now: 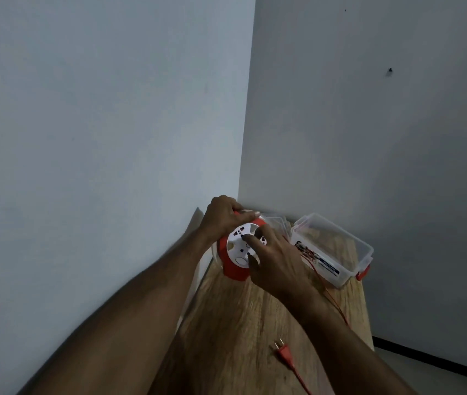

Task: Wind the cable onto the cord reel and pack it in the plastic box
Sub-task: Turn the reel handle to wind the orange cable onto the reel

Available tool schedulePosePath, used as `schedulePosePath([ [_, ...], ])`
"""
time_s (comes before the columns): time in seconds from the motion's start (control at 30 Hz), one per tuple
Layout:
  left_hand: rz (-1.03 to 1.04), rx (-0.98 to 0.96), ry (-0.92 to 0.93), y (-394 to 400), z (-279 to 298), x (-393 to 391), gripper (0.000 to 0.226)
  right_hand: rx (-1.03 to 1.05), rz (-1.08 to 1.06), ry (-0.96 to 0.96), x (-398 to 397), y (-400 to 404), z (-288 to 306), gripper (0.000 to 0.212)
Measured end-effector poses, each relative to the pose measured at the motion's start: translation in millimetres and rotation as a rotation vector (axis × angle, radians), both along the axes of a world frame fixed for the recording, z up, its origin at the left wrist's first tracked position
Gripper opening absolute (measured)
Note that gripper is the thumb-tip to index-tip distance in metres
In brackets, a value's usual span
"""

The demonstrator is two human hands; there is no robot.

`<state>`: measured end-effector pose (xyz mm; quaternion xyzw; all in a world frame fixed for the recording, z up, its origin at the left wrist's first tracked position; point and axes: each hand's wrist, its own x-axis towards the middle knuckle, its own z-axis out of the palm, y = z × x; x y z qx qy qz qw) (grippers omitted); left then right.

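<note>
A red cord reel [233, 267] with a white socket face stands tilted above the far end of the wooden table [243, 317]. My left hand [222, 216] grips its top rim from behind. Fingers of my right hand [272, 260] press on the white face. A thin red cable [330, 295] runs from the reel along the table's right side, partly hidden by my right arm. Its red plug [283, 352] lies on the near part of the table. The clear plastic box [337, 243] stands open at the far right, with a red latch.
A clear lid [276, 220] lies behind the reel beside the box. Some papers or a label show inside the box. Walls close in on the left and behind the table. The table's right edge drops to a grey floor [440, 369].
</note>
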<state>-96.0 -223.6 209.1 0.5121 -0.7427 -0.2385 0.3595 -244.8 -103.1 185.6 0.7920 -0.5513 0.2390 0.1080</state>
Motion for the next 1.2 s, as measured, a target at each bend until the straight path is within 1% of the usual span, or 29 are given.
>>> schedulePosePath([
  [0.07, -0.011, -0.001, -0.015, -1.4, 0.9, 1.1, 0.045, 0.103, 0.075, 0.086, -5.2, -4.2, 0.8, 0.068],
  [0.13, -0.034, 0.002, -0.033, -1.8, 1.0, 1.9, 0.048, 0.156, 0.145, 0.218, -7.7, -6.8, 3.8, 0.075],
  [0.23, -0.054, 0.002, -0.05, -0.2, 1.2, 2.0, 0.051, 0.173, 0.19, 0.346, -10.0, -8.0, 5.0, 0.078],
  [0.37, -0.061, 0.007, -0.06, 1.5, 0.7, 0.2, 0.045, 0.136, 0.185, 0.4, -7.5, -8.1, 4.2, 0.081],
  [0.43, -0.075, 0.006, -0.071, 3.5, 2.0, -3.7, 0.041, 0.112, 0.16, 0.382, -5.6, -10.0, 3.5, 0.078],
  [0.57, -0.091, -0.032, -0.074, 5.4, 7.6, -10.2, 0.051, -0.004, 0.152, 0.312, -4.0, -16.7, -0.9, 0.075],
  [0.63, -0.108, -0.048, -0.1, 5.4, 9.8, -11.2, 0.054, -0.019, 0.132, 0.21, -2.5, -17.4, -5.2, 0.077],
  [0.7, -0.096, -0.051, -0.091, 6.5, 12.0, -11.6, 0.052, 0.031, 0.035, 0.038, 3.3, -14.9, -7.6, 0.076],
  [0.73, -0.077, -0.05, -0.057, 6.7, 11.8, -11.9, 0.049, 0.04, -0.056, -0.092, 8.8, -12.2, -7.5, 0.072],
  [0.8, -0.028, -0.05, 0.032, 6.1, 10.1, -12.0, 0.043, 0.031, -0.261, -0.432, 21.8, -8.4, -9.1, 0.066],
  [0.87, -0.003, -0.061, 0.062, 7.6, 11.0, -13.1, 0.042, 0.063, -0.365, -0.769, 36.0, -4.8, -7.8, 0.066],
  [0.9, -0.002, -0.063, 0.06, 7.9, 11.4, -13.3, 0.042, 0.084, -0.391, -0.884, 41.0, -4.3, -7.7, 0.068],
  [0.93, -0.004, -0.061, 0.051, 7.1, 10.9, -12.8, 0.043, 0.111, -0.398, -0.957, 43.7, -4.0, -7.8, 0.069],
  [0.97, -0.005, -0.052, 0.041, 6.4, 9.8, -11.0, 0.044, 0.143, -0.384, -0.984, 45.2, -3.1, -7.0, 0.07],
  [1.0, -0.007, -0.044, 0.033, 5.5, 8.5, -8.0, 0.044, 0.17, -0.356, -0.962, 44.9, -2.0, -4.9, 0.068],
  [1.03, -0.008, -0.034, 0.038, 4.5, 7.4, -3.9, 0.043, 0.181, -0.321, -0.885, 41.8, -0.2, -1.8, 0.065],
  [1.07, -0.006, -0.022, 0.047, 3.0, 6.2, 0.4, 0.043, 0.144, -0.294, -0.749, 37.3, 1.9, 3.0, 0.06],
  [1.13, 0.004, -0.005, 0.049, 0.1, 5.3, 8.0, 0.043, -0.047, -0.235, -0.41, 25.2, 4.4, 11.4, 0.05],
  [1.2, 0.008, -0.003, 0.023, -1.0, 6.4, 11.3, 0.044, -0.201, -0.11, -0.171, 15.7, 6.5, 16.3, 0.046],
])
